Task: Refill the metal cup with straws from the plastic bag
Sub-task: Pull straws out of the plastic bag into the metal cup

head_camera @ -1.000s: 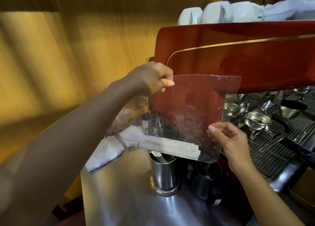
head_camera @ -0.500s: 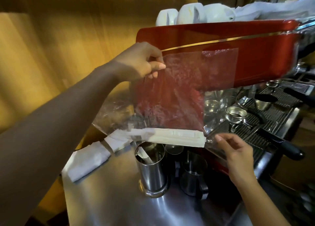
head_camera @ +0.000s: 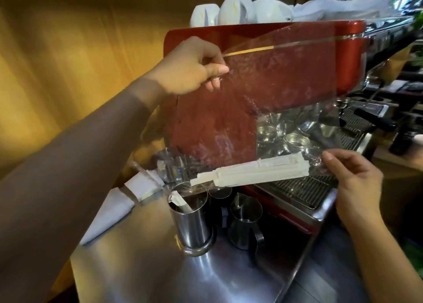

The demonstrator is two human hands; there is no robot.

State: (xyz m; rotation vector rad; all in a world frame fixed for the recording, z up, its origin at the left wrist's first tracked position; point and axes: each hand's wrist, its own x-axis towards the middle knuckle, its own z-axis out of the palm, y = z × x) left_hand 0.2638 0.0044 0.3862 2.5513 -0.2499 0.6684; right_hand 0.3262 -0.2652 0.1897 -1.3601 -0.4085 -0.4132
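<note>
Clear plastic is stretching between both hands above the cup (head_camera: 191, 220): the bag (head_camera: 263, 110) is hanging as a wide sheet in front of the red machine (head_camera: 343, 58), which is showing through it. The left hand (head_camera: 194, 67) is pinching the bag's upper left corner between thumb and curled fingers, well above the cup. The right hand (head_camera: 357, 183) is pinching the lower right corner, its other fingers lying loosely bent, to the right of the cup and a little above its rim.

Straws (head_camera: 249, 174), wrapped in white paper, are lying in a bundle along the bag's bottom fold. Their long axis is running nearly level, sloping slightly down to the left, with the left ends sitting just above the cup's mouth and the right ends close to the right hand. One wrapped straw is already leaning inside the cup.

Everything is turning on that axis: the bundle is lying across the cup rather than pointing into it. Judging from this, the right hand, being nearer the straws' high ends, is the one placed to raise its corner and tip them down toward the cup. Whether the bag is open at its lower left is hard to tell.
</note>
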